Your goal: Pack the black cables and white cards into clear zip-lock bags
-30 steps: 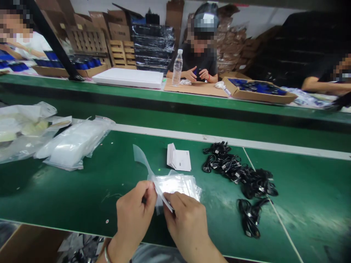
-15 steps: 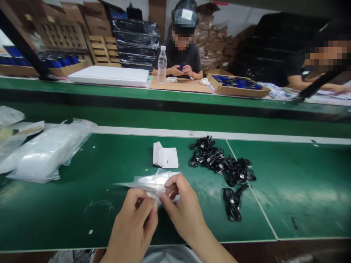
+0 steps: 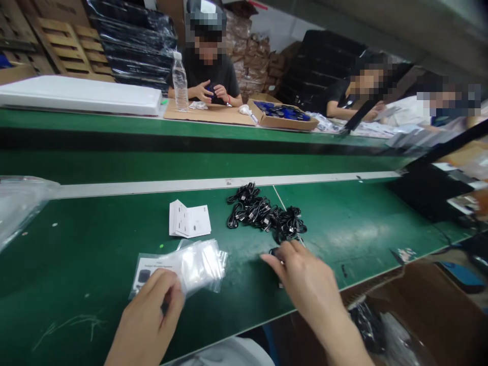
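My left hand [image 3: 152,300] is closed, thumb and fingers pinching the lower edge of a clear plastic bag [image 3: 143,262]. A printed leaflet with a dark picture shows through that bag. Beside and partly under it lie several more clear bags [image 3: 204,264], shiny and flat on the green table. My right hand [image 3: 305,274] is curled over a coiled black cable [image 3: 273,251] near the table's front edge; most of this cable is hidden by the fingers. Just beyond, several black cables [image 3: 263,213] lie in a pile. Folded white leaflets [image 3: 198,221] stand left of the pile.
A large plastic bag [image 3: 23,203] lies at the left. Across the raised green ledge [image 3: 114,122] a person works behind a water bottle [image 3: 180,84] and a carton of blue items [image 3: 282,112]. More people sit at the right. A black box-like object [image 3: 423,193] stands at the right end.
My right hand has let go of the clear bag and moved right onto the single black cable. My left hand has lowered the bag onto the others. The view has turned right.
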Demonstrator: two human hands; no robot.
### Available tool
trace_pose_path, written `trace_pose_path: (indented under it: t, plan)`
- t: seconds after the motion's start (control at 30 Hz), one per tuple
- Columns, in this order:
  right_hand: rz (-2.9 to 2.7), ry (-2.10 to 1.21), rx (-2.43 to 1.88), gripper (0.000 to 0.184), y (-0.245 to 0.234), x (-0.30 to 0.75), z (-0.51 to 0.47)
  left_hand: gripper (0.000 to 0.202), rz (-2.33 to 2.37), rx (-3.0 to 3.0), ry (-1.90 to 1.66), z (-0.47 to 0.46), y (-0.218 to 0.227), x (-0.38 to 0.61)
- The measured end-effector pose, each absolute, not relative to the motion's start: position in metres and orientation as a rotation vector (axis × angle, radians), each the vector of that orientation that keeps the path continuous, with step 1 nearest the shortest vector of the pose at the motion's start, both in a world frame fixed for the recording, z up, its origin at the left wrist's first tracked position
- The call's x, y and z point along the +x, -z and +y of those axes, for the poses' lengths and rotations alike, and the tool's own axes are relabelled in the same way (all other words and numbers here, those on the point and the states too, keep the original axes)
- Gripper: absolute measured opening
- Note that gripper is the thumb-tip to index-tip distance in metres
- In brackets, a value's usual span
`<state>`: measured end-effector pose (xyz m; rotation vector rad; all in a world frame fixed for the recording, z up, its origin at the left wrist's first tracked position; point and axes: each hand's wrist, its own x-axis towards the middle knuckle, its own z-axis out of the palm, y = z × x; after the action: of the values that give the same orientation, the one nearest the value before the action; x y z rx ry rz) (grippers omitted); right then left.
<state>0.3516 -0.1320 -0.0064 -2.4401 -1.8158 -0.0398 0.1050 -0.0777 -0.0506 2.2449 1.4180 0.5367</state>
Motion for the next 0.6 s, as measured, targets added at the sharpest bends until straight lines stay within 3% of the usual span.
trace_pose_path:
  t: [0.07, 0.17, 0.27, 0.47, 0.6]
  plan:
    - [-1.882, 0.17, -2.589, 0.03, 0.017, 0.368, -0.143, 0.025, 1.465, 2.229, -0.517, -0.076, 0.053, 0.108]
    - [-2.005, 0.065, -2.491, 0.013, 0.036, 0.365, -0.147, 0.024, 1.46, 2.257, -0.504, -0.074, 0.054, 0.112]
    - [-1.987, -0.184, -2.209, 0.009, 0.043, 0.341, -0.138, 0.024, 1.462, 2.253, -0.523, -0.073, 0.052, 0.115]
    - [-1.744, -1.011, -1.546, 0.006, 0.024, 0.292, -0.118, 0.019, 1.417, 2.187, -0.576, -0.074, 0.046, 0.113]
    - [-1.594, -1.188, -1.349, 0.007, 0.024, 0.275, -0.116, 0.016, 1.353, 2.139, -0.642, -0.076, 0.047, 0.109]
